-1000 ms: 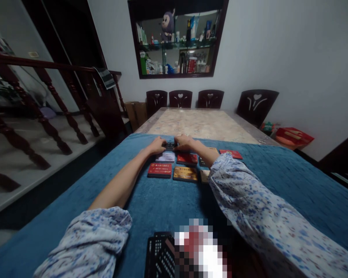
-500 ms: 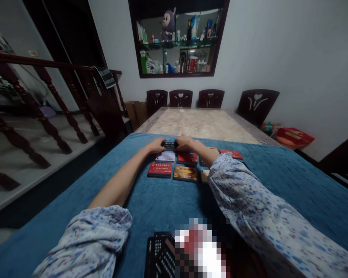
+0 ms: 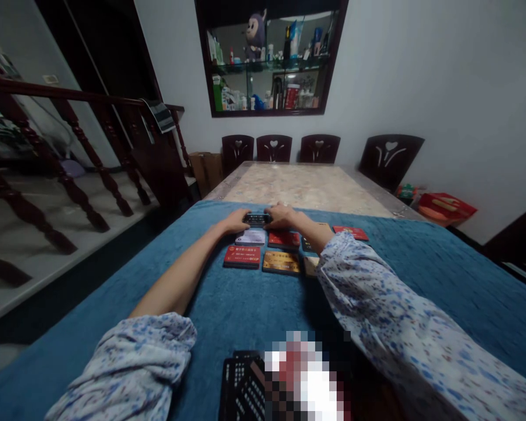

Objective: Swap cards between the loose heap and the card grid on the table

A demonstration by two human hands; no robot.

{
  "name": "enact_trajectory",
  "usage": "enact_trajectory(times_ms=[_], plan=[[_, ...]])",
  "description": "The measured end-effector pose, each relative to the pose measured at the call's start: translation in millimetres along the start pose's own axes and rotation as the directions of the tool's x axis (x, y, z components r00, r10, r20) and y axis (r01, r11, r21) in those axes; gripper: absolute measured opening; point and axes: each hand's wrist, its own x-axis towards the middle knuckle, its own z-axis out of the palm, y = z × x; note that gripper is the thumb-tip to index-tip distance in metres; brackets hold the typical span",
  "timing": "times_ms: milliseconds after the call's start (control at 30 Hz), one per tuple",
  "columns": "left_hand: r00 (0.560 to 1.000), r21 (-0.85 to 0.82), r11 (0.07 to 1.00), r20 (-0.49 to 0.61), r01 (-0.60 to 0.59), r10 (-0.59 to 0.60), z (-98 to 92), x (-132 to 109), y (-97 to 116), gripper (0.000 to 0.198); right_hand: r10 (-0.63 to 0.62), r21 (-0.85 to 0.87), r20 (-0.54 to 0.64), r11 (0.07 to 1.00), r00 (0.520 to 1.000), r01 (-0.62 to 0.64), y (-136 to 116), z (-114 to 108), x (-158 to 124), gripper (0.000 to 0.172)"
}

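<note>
At the far end of the laid-out cards, a black card (image 3: 257, 220) with pale print lies between my hands. My left hand (image 3: 236, 221) grips its left end, and my right hand (image 3: 282, 216) closes on its right end. Just nearer sit a white card pile (image 3: 249, 237) and a red card pile (image 3: 284, 239). In the nearest row are a red DCCP card pile (image 3: 242, 257) and a gold card pile (image 3: 281, 262). My right forearm partly covers a beige card pile (image 3: 311, 266) and a dark one (image 3: 307, 244).
Loose black cards (image 3: 242, 389) lie close to me, beside a pixelated patch. Another red card (image 3: 350, 233) is at the right. The blue cloth (image 3: 254, 310) covers the near part of the table (image 3: 289, 181). Dark chairs (image 3: 274, 149) stand around the far end.
The black card tips a little flatter, so more of its face shows between my hands. Both hands stay at almost the same place.
</note>
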Motion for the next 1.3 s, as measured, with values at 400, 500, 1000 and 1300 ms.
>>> enact_trajectory(times_ms=[400, 500, 1000, 1300], plan=[[0.959, -0.030, 0.999, -0.282, -0.024, 0.014, -11.2, -21, 13, 0.024, -0.044, -0.038, -0.167, 0.999, 0.985, 0.038, -1, -21, -44, 0.037], [0.929, -0.030, 0.997, -0.366, -0.073, 0.057, -15.4, -32, 22, 0.006, -0.056, -0.070, -0.191, 0.997, 0.980, 0.043, -3, -26, -62, 0.031], [0.879, -0.030, 0.970, -0.431, -0.241, 0.205, -11.2, -121, 91, 0.011, -0.173, -0.133, -0.168, 0.979, 0.970, 0.152, -24, -28, -161, 0.021], [0.868, -0.052, 0.949, -0.422, -0.311, 0.262, -2.5, -171, 127, 0.011, -0.220, -0.101, -0.204, 0.974, 0.954, 0.204, -35, -20, -215, 0.022]])
